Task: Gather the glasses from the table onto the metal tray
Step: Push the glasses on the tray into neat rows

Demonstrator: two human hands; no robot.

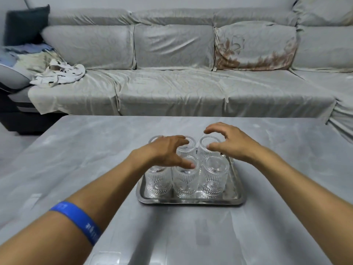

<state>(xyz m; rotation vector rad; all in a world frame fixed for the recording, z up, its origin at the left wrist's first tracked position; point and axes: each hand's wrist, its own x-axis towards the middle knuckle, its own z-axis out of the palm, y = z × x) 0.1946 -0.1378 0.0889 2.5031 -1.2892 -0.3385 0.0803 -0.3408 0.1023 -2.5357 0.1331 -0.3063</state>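
Glasses stand upside down in two rows of three on the metal tray point(191, 202), which rests on the grey marbled table point(76, 150) near its middle. In the near row are the near-left glass point(158, 181), the near-middle glass point(185, 180) and the near-right glass point(214, 176); behind them are the far-left glass point(155, 139), mostly hidden, the far-middle glass point(186, 148) and the far-right glass point(207, 150). The left hand point(168, 150) hovers low over the left and middle glasses, fingers loosely spread, its thumb lying across the top of the near-middle glass and its fingertips over the far-middle one. The right hand point(232, 142) arches above the far-right glass with fingers curled and apart, gripping nothing. A blue wristband point(80, 221) circles the left forearm. Beyond the table runs a grey covered sofa point(172, 88) with crumpled cloth point(59, 73) at its left end.
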